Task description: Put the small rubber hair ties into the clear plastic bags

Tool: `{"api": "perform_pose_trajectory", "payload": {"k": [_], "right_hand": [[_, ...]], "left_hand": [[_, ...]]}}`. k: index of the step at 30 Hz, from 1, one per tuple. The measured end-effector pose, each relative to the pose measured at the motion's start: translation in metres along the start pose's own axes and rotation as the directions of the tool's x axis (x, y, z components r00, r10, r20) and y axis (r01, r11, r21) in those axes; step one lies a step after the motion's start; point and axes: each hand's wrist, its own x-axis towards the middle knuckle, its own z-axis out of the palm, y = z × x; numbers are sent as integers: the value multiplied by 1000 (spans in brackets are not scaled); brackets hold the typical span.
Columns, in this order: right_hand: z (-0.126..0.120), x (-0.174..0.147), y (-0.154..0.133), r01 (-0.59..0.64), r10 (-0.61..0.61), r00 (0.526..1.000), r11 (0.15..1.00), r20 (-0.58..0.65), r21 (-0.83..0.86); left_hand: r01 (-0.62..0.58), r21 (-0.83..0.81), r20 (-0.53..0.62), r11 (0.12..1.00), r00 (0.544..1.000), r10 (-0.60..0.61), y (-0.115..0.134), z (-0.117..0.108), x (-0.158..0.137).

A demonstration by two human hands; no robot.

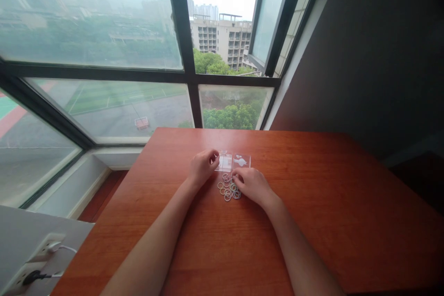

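A clear plastic box lies opened flat on the table, with white print on it; its lid is folded out to the right. My left hand is closed at the box's left edge, thumb and fingers curled on it. Just in front of the box is a loose pile of small pastel rings that look like hair ties. My right hand reaches over the pile's upper right side, fingertips pinched together among the rings. What those fingertips hold, if anything, is too small to make out.
The reddish-brown wooden table stands against dark-framed windows, with one pane swung outward. At lower left are wall sockets with plugs and cords. A dark wall rises on the right.
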Motion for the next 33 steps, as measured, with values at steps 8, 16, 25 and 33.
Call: {"api": "perform_pose_trajectory", "payload": {"k": [8,16,25,33], "right_hand": [[0,0,-1,0,0,1000,1000,5,-11],[0,0,0,8,-9,1000,1000,-23,-12],[11,-2,-17,183,-183,983,983,20,-9],[14,-3,-23,186,-180,978,981,102,-58]], "left_hand": [[14,4,-95,1000,995,-14,-9,7,2],[35,-132,2,991,999,-35,-16,11,1],[8,-89,19,996,1000,-6,-11,7,-3],[5,-100,38,995,999,-2,-9,6,-4]]}}
